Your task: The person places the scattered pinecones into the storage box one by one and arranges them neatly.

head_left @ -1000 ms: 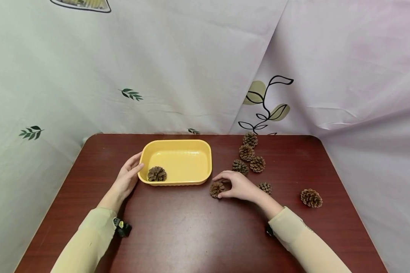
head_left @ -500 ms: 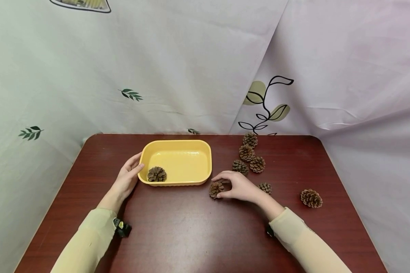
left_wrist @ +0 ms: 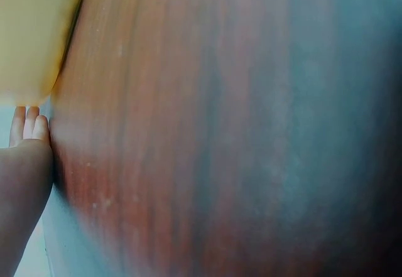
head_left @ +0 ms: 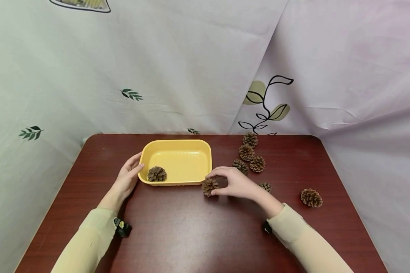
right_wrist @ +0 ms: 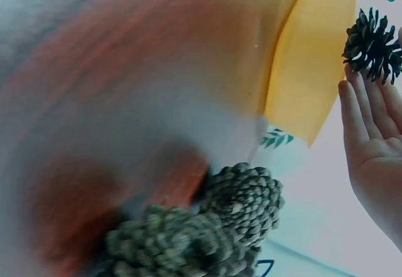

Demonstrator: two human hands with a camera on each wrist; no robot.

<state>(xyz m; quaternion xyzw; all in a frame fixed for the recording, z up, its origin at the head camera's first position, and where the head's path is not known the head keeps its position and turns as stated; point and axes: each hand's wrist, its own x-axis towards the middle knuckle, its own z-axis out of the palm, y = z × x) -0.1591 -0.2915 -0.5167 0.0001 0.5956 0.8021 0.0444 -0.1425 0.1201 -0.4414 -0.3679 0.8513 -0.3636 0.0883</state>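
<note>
The right hand (head_left: 238, 184) pinches a cone (head_left: 208, 187) to its left, just beside the tray (head_left: 181, 163), which the left hand (head_left: 125, 177) grips. A slack pinch could drop the cone; held too low, it could bump the tray.

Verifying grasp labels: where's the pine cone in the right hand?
Head view, below centre: the pine cone is held by the right hand, at the near right corner of the yellow tray; contact with it unclear.
</note>
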